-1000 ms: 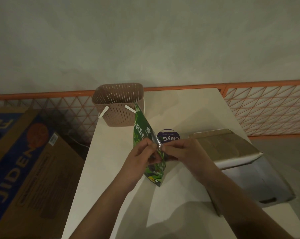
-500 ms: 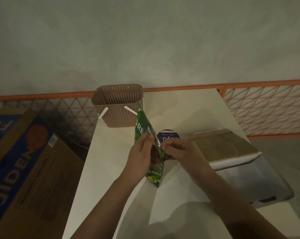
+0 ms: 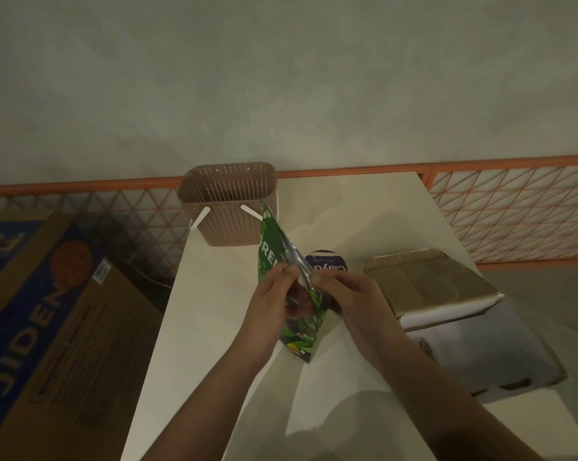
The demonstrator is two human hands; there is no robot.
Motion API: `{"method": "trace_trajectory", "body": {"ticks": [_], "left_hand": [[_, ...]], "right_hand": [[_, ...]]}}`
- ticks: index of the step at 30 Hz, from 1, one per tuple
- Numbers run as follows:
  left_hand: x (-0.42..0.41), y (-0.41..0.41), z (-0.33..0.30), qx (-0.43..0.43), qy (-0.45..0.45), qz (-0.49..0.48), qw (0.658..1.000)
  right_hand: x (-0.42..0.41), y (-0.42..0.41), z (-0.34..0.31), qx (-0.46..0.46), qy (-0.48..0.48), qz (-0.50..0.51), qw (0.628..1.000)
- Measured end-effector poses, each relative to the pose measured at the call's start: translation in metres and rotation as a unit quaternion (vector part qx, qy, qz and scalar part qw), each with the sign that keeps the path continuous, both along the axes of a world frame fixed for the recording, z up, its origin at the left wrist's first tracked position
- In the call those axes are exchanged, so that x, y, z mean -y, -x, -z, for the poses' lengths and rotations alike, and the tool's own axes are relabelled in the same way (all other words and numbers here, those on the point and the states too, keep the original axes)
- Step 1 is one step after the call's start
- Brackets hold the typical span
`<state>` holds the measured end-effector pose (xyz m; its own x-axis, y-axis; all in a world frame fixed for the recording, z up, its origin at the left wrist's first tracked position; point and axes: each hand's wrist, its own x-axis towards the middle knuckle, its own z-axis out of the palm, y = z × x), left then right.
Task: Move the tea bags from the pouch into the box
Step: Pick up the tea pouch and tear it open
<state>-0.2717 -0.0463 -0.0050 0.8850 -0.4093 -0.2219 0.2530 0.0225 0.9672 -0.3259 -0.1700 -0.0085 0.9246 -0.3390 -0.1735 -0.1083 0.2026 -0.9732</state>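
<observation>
1. Hands meet over a green pouch (image 3: 299, 322) standing upright on a pale table (image 3: 214, 294), seen from a head cam looking down.
2. Left hand (image 3: 269, 302) pinches the near-left lip of the pouch top w/ thumb and fingertips; right hand (image 3: 351, 294) pinches the opposite lip. Both grasp the pouch, neither is relaxed.
3. Likely reason for the two-sided grip: pulling the lips apart to open the mouth, prob. a press seal. A silver inner lining shows at the top edge, so the mouth looks at least partly parted.
4. Pouch base rests on the table, which seems to steady it while the top is worked.
5. Tea bags: none visible. Presumably inside the pouch; can't tell how many.
6. Box (image 3: 447, 314), cardboard w/ white edges, sits just right of the right hand, its brown flap looking folded over the top. Interior hidden, so contents unknown. Close placement should keep the transfer short.
7. Round purple-lidded tub (image 3: 326, 262) sits behind the pouch, partly hidden.
8. Tan perforated basket (image 3: 227, 201) w/ white handles stands at the table's far end; inside not visible.
9. Large brown carton w/ blue print (image 3: 48, 327) sits off the table, at left.
10. Judgement: early stage, no tea bags moved yet.
</observation>
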Motion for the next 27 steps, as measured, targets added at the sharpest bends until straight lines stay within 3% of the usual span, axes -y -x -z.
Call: {"method": "trace_trajectory", "body": {"ticks": [8,14,19,23,27], "left_hand": [[0.003,-0.001,-0.004,-0.031,-0.014,-0.004,0.999],[0.008,-0.013,-0.010,0.042,-0.109,-0.032,0.993],[0.005,-0.015,-0.012,0.030,-0.085,0.004,0.996],[0.001,-0.018,-0.012,0.041,-0.085,0.015,0.995],[0.001,-0.019,-0.009,0.044,-0.087,0.011,0.995]], "right_hand": [[-0.001,0.001,0.001,-0.010,-0.008,-0.016,1.000],[-0.003,0.001,-0.001,-0.027,0.009,-0.016,0.999],[-0.004,-0.006,-0.006,-0.009,0.057,0.006,0.998],[-0.002,-0.012,-0.008,-0.009,0.152,0.006,0.988],[-0.003,-0.011,-0.008,-0.001,0.168,0.031,0.985]]}}
